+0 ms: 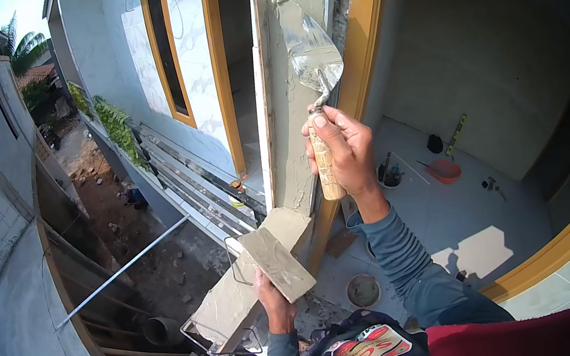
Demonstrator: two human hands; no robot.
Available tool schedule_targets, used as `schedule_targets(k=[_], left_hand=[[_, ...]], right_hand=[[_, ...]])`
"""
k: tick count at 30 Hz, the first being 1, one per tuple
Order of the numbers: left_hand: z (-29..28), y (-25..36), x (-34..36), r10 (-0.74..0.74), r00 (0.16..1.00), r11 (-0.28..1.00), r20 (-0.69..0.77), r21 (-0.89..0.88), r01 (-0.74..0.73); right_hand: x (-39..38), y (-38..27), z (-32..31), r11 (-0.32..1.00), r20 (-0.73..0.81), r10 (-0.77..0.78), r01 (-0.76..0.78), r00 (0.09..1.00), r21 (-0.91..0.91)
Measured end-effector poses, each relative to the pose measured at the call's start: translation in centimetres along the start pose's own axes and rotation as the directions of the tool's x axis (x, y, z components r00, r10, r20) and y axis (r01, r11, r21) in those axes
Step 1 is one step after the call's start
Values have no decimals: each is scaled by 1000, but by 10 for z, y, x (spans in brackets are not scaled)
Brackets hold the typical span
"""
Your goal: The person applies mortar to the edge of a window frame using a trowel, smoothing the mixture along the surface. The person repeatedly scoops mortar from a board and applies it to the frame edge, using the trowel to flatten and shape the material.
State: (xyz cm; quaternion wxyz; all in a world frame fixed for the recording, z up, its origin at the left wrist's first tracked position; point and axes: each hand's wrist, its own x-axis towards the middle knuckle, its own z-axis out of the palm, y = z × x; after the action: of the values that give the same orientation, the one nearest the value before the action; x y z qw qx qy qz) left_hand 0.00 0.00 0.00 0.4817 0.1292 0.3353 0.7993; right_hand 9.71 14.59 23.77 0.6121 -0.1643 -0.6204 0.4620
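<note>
My right hand (344, 149) is closed around the wooden handle of a pointed trowel (315, 52). Its metal blade, smeared with mortar, lies over the upper part of a narrow strip of wet mortar (286, 117) on the wall edge. A pale straight batten (268, 132) runs along the strip's left side. Lower down, my left hand (274, 302) grips a rectangular mortar-smeared board (277, 264); some of its fingers are hidden beneath. Under that board, a long grey mortar-covered ledge (228, 312) slants down to the left, with thin metal rod clamps about it.
An orange-brown door frame (363, 52) stands just right of the strip. On the tiled floor inside are a bucket (363, 291), an orange-red basin (443, 169) and a yellow level (456, 135). To the left, a drop opens beyond the metal rails (198, 177).
</note>
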Motion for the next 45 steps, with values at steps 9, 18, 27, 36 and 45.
schedule_targets(k=[9, 18, 27, 36, 45], left_hand=[[8, 13, -5, -4, 1000, 1000, 4, 19, 4], [13, 20, 0, 28, 1000, 999, 3, 36, -28], [0, 27, -5, 50, 999, 995, -8, 88, -49], [11, 24, -1, 42, 999, 998, -10, 53, -42], [18, 28, -8, 10, 1000, 996, 4, 92, -10]], right_hand=[[-3, -11, 3, 995, -127, -73, 80, 989, 54], [33, 3, 21, 983, 53, -1, -9, 999, 181], [3, 2, 18, 971, -146, -136, 161, 980, 175], [39, 17, 21, 992, 34, 34, -38, 999, 117], [-26, 52, 0, 978, 9, 173, -173, 985, 114]])
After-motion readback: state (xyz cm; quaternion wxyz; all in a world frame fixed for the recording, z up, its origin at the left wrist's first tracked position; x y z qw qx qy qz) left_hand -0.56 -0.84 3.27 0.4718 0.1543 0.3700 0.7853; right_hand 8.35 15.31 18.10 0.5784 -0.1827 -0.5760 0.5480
